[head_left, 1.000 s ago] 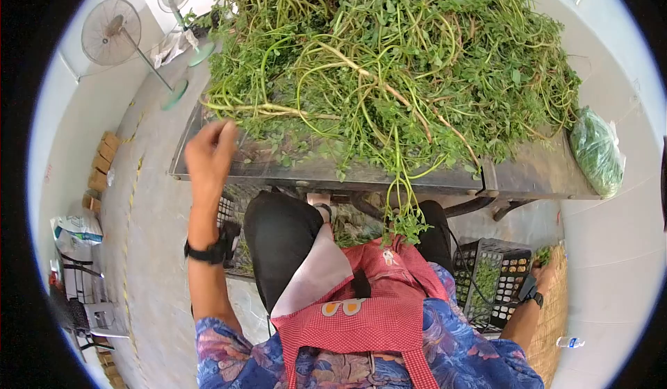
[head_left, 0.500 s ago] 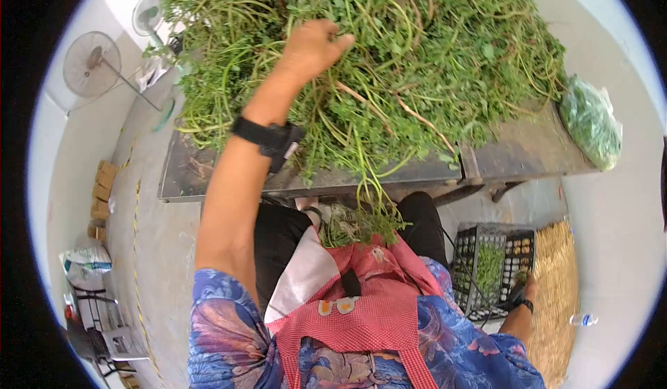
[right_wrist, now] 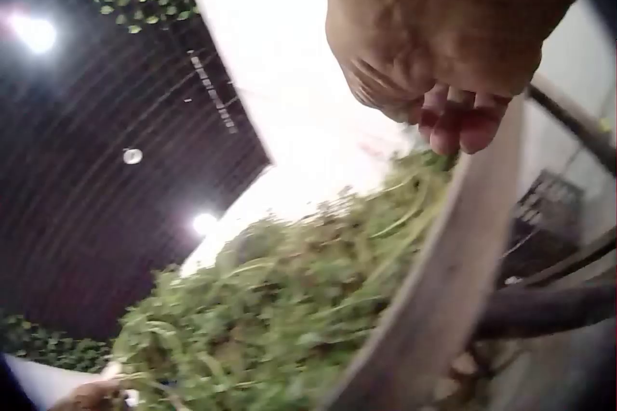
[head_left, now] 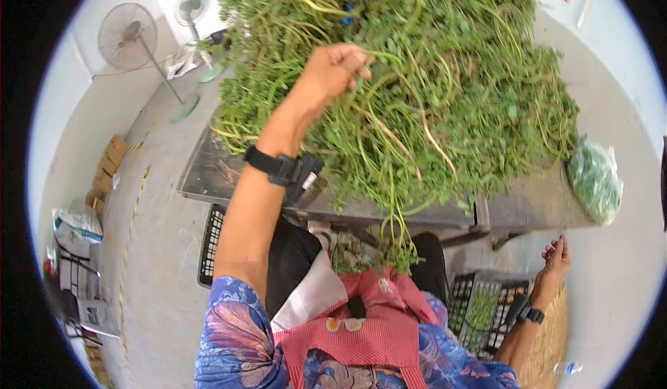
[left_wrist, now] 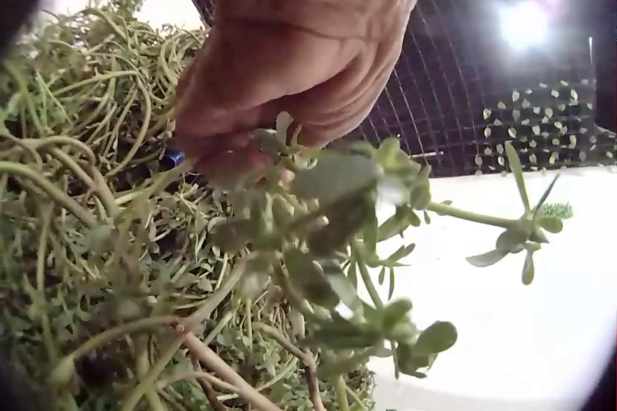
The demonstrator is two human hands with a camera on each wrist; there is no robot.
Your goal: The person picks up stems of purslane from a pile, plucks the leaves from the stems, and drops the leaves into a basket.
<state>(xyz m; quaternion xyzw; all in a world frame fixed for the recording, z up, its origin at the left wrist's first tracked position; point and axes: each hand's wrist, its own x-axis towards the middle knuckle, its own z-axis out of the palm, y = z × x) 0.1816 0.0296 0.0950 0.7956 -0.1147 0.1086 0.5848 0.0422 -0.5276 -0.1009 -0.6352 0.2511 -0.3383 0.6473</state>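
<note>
A large heap of leafy green stems (head_left: 486, 90) covers the dark table (head_left: 517, 205). Over the heap's middle, the left hand (head_left: 332, 76) pinches a green stem (head_left: 389, 57) between thumb and fingers. The left wrist view has this hand (left_wrist: 289, 74) with curled fingers at a leafy sprig (left_wrist: 337, 238), which partly hides the fingertips. The right hand (head_left: 554, 258) is off the table's front right edge, fingers loosely bent and holding nothing. In the right wrist view its fingers (right_wrist: 463, 127) hang beside the table edge, above the heap (right_wrist: 280, 315).
A green-filled plastic bag (head_left: 595, 180) sits on the table's right end. Black crates (head_left: 479, 309) stand on the floor at right, beside a woven mat (head_left: 549, 340); another crate (head_left: 210, 246) is under the table's left. Loose stems (head_left: 397, 233) hang over the front edge. Two fans (head_left: 128, 36) stand back left.
The left hand has moved from the table's left front over to the heap's middle and now pinches a stem. The right hand has risen from beside the crate toward the table's right edge.
</note>
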